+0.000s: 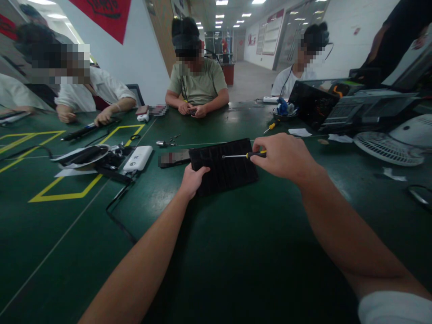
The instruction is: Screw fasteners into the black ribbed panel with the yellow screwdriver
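Note:
My left hand (193, 181) grips the left edge of a black rectangular panel (224, 180), its thumb lying over the near face. The panel is tilted up above the green table, and its ribbed surface is too dark to make out in detail. A screwdriver (256, 154) with a black and yellow handle is pinched in the fingers of my right hand (286, 155). Its thin metal shaft points left across the panel, with the tip over the panel's upper middle; whether it touches cannot be made out. Behind the panel's left edge lies a dark, flat phone-like object (172, 158).
Small metal parts (162, 143) lie beyond the panel. To the left are a white power bank (138, 158) and a bowl of dark items (91, 157). A second screwdriver (270, 128), a white fan (391, 141) and computer equipment (361, 110) stand right. Several people sit opposite.

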{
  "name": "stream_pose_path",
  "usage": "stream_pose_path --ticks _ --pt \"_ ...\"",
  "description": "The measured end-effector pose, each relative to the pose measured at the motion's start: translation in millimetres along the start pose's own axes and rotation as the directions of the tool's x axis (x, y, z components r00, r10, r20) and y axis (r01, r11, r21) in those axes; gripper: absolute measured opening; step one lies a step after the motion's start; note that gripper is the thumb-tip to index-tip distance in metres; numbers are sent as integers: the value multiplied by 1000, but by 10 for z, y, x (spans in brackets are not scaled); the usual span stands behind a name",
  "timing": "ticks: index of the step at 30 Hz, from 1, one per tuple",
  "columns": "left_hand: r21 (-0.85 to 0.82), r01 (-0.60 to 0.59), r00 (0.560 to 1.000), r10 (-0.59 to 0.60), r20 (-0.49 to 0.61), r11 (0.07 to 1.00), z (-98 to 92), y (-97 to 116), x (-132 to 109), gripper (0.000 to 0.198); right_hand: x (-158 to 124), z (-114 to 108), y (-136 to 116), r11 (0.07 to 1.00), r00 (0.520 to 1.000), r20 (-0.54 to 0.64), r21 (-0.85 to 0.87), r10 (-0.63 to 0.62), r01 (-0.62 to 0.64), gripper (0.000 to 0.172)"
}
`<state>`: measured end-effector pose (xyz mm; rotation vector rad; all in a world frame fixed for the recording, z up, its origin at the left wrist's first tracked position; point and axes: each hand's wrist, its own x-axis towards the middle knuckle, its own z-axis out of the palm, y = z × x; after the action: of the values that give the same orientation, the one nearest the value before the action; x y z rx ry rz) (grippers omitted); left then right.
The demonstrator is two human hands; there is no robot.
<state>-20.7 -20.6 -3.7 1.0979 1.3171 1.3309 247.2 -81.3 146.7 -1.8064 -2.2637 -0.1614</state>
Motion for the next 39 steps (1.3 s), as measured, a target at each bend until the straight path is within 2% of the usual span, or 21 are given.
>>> stream_pose_path --ticks 18,29,39 --pt "2 -1 1000 1 -11 1000 2 6 -8 40 16 49 39 999 1000 -21 37 16 -15 27" --pt "4 10 1000 -10 -17 1000 1 2 -3 38 14 22 29 999 999 48 54 3 -6 26" --pt "-2 5 1000 -5 -17 1000 7 17 -14 39 33 65 61 997 1000 -7 71 18 -18 19"
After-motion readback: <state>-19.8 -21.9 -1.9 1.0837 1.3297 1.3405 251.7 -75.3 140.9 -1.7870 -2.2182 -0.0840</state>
